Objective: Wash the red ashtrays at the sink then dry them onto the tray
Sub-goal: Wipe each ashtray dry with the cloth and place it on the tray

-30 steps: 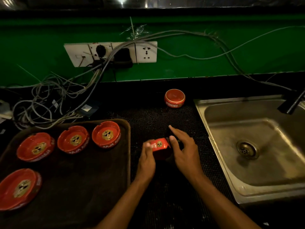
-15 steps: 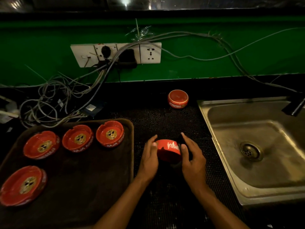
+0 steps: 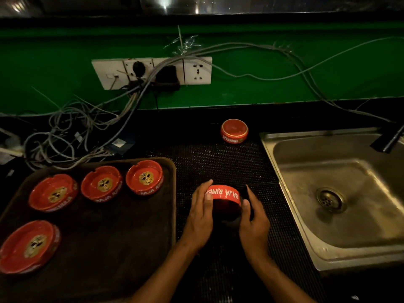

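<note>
A red ashtray (image 3: 224,193) with white lettering is tipped on its side over the black mat, its outer wall facing me. My left hand (image 3: 200,215) holds its left side and my right hand (image 3: 254,221) grips its right side, thumb on the rim. Something dark lies under the ashtray between my palms; I cannot tell what it is. On the brown tray (image 3: 122,243) at the left, several red ashtrays sit upright, the nearest of them (image 3: 144,177) at the tray's far right corner. Another red ashtray (image 3: 234,131) rests upside down at the back of the mat.
The steel sink (image 3: 341,193) is at the right, with a dark tap (image 3: 391,138) over its far corner. A tangle of grey cables (image 3: 72,136) runs from the wall sockets (image 3: 153,72) down behind the tray. Black dimpled mat (image 3: 218,162) covers the counter between tray and sink.
The ashtray has turned in my hands, from showing a small edge to showing its lettered wall. Both hands have closed in on its sides and drawn slightly toward me.
</note>
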